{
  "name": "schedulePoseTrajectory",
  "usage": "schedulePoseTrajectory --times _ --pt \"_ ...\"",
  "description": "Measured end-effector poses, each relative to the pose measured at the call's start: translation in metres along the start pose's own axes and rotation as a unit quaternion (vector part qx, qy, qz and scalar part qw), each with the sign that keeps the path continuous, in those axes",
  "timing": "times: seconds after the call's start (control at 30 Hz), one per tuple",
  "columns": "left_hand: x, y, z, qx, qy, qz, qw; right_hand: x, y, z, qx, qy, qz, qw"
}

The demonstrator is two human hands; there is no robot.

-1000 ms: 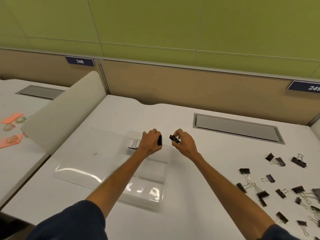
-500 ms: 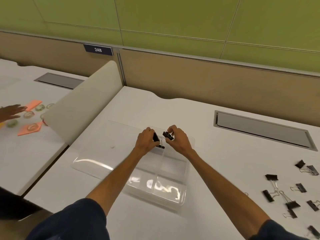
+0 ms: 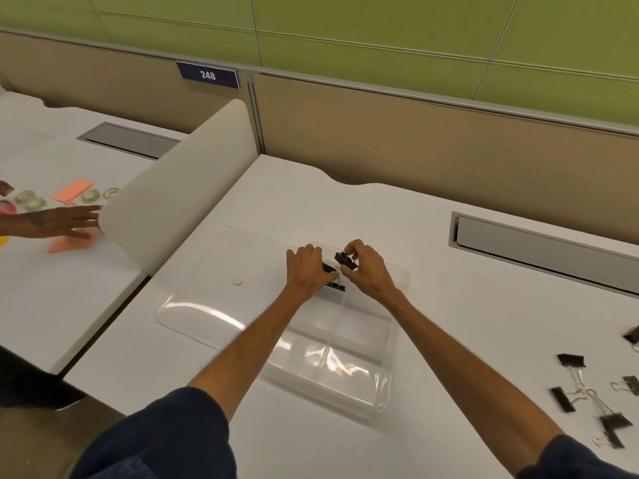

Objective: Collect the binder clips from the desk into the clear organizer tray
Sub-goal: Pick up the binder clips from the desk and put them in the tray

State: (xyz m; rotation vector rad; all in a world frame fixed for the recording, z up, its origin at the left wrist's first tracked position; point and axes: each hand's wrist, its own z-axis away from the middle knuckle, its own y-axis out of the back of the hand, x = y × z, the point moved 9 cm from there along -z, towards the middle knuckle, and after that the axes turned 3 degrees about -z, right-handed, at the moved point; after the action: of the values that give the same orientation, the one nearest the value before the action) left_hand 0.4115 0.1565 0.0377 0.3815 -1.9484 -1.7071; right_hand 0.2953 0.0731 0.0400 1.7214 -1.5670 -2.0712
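A clear organizer tray [image 3: 349, 385] with several compartments lies in the middle of the white desk, its open lid [image 3: 207, 305] flat to the left. Both hands hover over the tray's far compartments. My left hand [image 3: 306, 267] grips a black binder clip [image 3: 328, 267], mostly hidden by the fingers. My right hand [image 3: 366, 267] pinches another black binder clip [image 3: 345, 261]. One black clip [image 3: 335, 286] lies in a far compartment just below the hands. Several loose binder clips [image 3: 587, 399] lie on the desk at the right.
A cream divider panel [image 3: 179, 195] separates my desk from the one on the left, where another person's hand [image 3: 65, 221] reaches among orange notes and tape rolls. A grey cable hatch [image 3: 546, 250] sits at the back right. A small round white dot [image 3: 237, 281] lies under the lid.
My view has swung left and down, shifting the tray toward centre. Both hands stay over the far compartments with their clips. The other person's hand has reached further toward the divider.
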Motion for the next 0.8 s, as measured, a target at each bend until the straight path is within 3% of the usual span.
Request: schedulePoseTrajectory --times 0.23,0.37,0.8 --pt "-0.019 0.013 0.005 0.109 0.018 0.085 0.99 -0.004 -0.003 0.0 0.001 0.018 0.008 1.0" --pt "-0.024 0.018 0.009 0.139 -0.009 0.049 0.989 -0.014 -0.012 0.0 -0.012 0.034 0.01 0.999" --pt "-0.027 0.018 0.013 0.093 -0.012 0.038 0.995 -0.025 -0.031 0.008 -0.069 0.067 0.009 0.995"
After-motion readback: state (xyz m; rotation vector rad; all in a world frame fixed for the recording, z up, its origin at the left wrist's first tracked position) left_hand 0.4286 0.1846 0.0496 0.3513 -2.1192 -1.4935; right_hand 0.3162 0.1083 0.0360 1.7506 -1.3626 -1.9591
